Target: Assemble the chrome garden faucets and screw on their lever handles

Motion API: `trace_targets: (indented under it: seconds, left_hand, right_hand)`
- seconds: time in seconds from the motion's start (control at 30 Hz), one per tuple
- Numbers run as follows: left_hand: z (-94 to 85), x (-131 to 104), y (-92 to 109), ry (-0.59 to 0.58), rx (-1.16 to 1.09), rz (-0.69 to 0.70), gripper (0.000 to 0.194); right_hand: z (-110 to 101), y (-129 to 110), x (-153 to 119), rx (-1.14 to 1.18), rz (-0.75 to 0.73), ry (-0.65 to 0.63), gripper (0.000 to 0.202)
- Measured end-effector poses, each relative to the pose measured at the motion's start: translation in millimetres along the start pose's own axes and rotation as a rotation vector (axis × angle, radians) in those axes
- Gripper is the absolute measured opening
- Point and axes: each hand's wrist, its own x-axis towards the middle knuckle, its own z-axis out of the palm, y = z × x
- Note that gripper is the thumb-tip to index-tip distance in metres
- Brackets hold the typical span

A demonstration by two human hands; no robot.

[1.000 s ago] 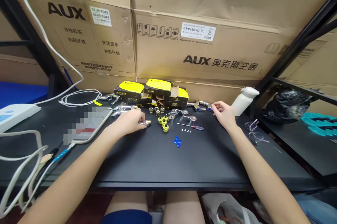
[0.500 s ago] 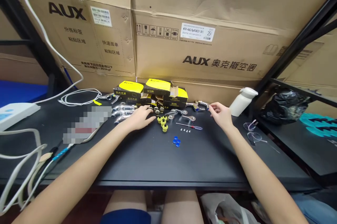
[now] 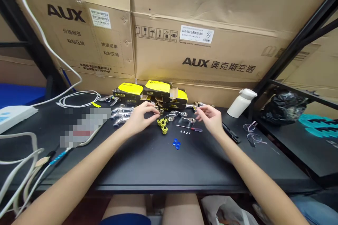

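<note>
My left hand (image 3: 144, 116) is at the small metal rings (image 3: 161, 111), thumb and fingers bent toward them with a gap between; nothing plainly sits in it. My right hand (image 3: 210, 117) hovers right of the metal handles (image 3: 181, 114), fingers loosely curled and apart, with nothing visible in it. Several yellow cartridges (image 3: 164, 130) stand between the hands. Beside them lie a screwdriver (image 3: 194, 129), small screws (image 3: 185, 132) and blue discs (image 3: 176, 143). Chrome tap bodies (image 3: 123, 115) lie left of my left hand.
Yellow-black boxes (image 3: 157, 87) are stacked behind the parts. A white bottle (image 3: 241, 103), a black object (image 3: 231, 132) and glasses (image 3: 253, 133) are on the right. Cables and a power strip (image 3: 17, 116) lie left. Large cartons (image 3: 195, 13) stand at the back.
My right hand has moved left, away from the metal parts at the back right, uncovering the black object. My left hand has turned, its thumb and fingers now nearer the metal rings.
</note>
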Motion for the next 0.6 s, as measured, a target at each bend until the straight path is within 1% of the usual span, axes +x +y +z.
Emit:
trace_targets:
  seconds: [0.07,0.13,0.17,0.2,0.23,0.3,0.4,0.47,0.53,0.57,0.6]
  left_hand:
    - [1.9,-4,18,-0.052,-0.150,0.028,0.022]
    - [6.5,-9,32,-0.113,-0.231,0.046,0.025]
    - [9.3,-11,37,-0.134,-0.264,0.063,0.025]
    - [12.2,-13,41,-0.154,-0.293,0.080,0.024]
    - [14.9,-15,44,-0.172,-0.312,0.090,0.024]
    - [18.4,-17,48,-0.204,-0.330,0.105,0.025]
    - [14.8,-16,49,-0.235,-0.299,0.121,0.024]
    - [4.7,-12,43,-0.200,-0.216,0.118,0.017]
    - [-9.7,-8,30,-0.144,-0.049,0.087,0.016]
    - [-17.2,-6,22,-0.152,0.059,0.077,0.016]
    - [-24.2,-5,14,-0.226,0.169,0.063,0.016]
  right_hand:
    - [26,-19,-10,0.241,0.165,-0.243,0.027]
    - [47,-31,-20,0.453,0.330,-0.441,0.030]
    - [55,-34,-24,0.536,0.391,-0.495,0.030]
    - [62,-34,-28,0.612,0.444,-0.522,0.029]
    - [66,-33,-31,0.675,0.489,-0.533,0.028]
    - [69,-28,-35,0.770,0.569,-0.515,0.027]
    - [67,-19,-37,0.844,0.650,-0.450,0.026]
    - [63,-15,-35,0.852,0.663,-0.409,0.025]
    - [58,-13,-32,0.847,0.659,-0.379,0.023]
    - [55,-12,-31,0.846,0.660,-0.366,0.021]
    - [53,-10,-30,0.850,0.662,-0.353,0.019]
